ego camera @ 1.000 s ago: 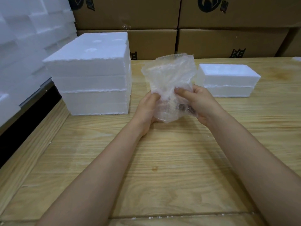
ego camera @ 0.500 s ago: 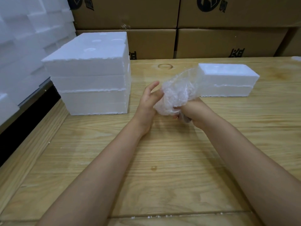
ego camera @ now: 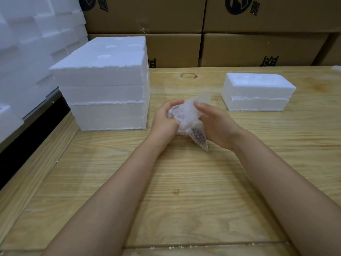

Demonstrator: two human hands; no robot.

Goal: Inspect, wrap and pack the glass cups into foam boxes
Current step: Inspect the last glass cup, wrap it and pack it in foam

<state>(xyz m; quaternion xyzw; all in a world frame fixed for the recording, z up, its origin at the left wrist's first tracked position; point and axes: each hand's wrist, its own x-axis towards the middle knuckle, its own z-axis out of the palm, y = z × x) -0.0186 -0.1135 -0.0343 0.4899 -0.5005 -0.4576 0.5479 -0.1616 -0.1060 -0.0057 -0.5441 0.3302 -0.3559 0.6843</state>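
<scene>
Head view is showing the left hand (ego camera: pixel 165 124) curling its fingers (ego camera: pixel 173 104) around the bubble-wrapped cup (ego camera: pixel 186 118) at the middle of the bench (ego camera: pixel 184 191), while the right hand (ego camera: pixel 218 126) is pressing nearly straight fingers (ego camera: pixel 203 108) against the wrap. A foam box (ego camera: pixel 258 93) is sitting at two o'clock, and a foam stack (ego camera: pixel 107 93) at ten o'clock.

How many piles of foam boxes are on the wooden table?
2. A tall stack stands at the left, a low one at the right. A white bit at the table's far right edge may be another.
</scene>
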